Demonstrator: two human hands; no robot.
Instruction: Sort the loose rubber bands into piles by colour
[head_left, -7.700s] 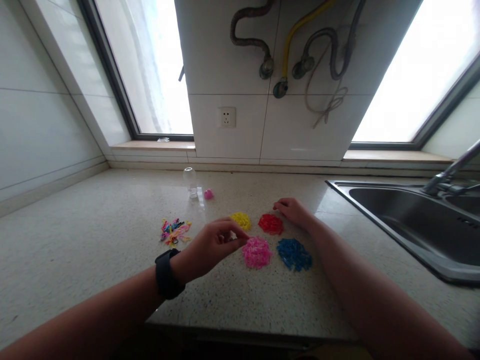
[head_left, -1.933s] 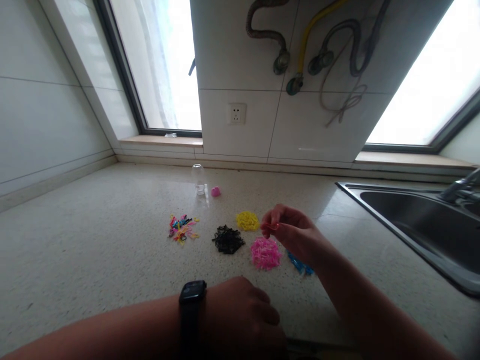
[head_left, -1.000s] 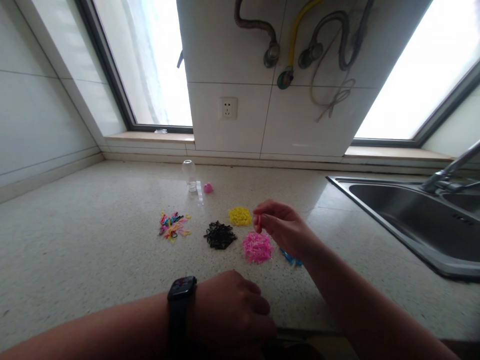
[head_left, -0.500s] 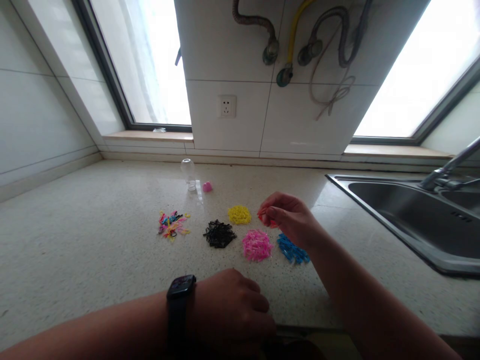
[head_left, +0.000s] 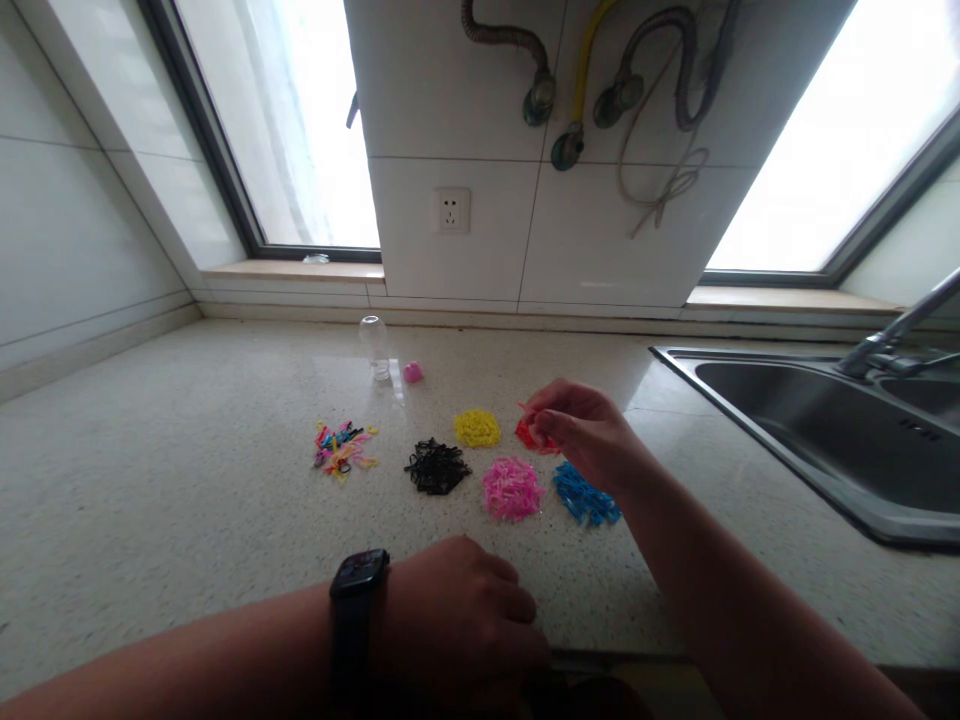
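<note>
Small piles of rubber bands lie on the speckled counter (head_left: 187, 520): yellow (head_left: 477, 428), black (head_left: 437, 467), pink (head_left: 512, 489), blue (head_left: 585, 497) and red (head_left: 529, 436). A mixed-colour heap (head_left: 341, 448) lies further left. My right hand (head_left: 581, 430) hovers over the red pile, fingers pinched on a red band at the pile's top. My left hand (head_left: 461, 620), with a black watch (head_left: 352, 620) on the wrist, rests curled at the counter's near edge, fingers folded down, nothing visible in them.
A small clear bottle (head_left: 375, 348) and a pink cap (head_left: 412, 372) stand behind the piles. A steel sink (head_left: 817, 430) with a tap (head_left: 892, 335) takes up the right. Wall socket (head_left: 452, 209), hoses (head_left: 577, 90) and two windows are behind.
My right hand has shifted right and down from above the pink pile to the red pile, uncovering the blue pile. My left hand stays at the counter edge.
</note>
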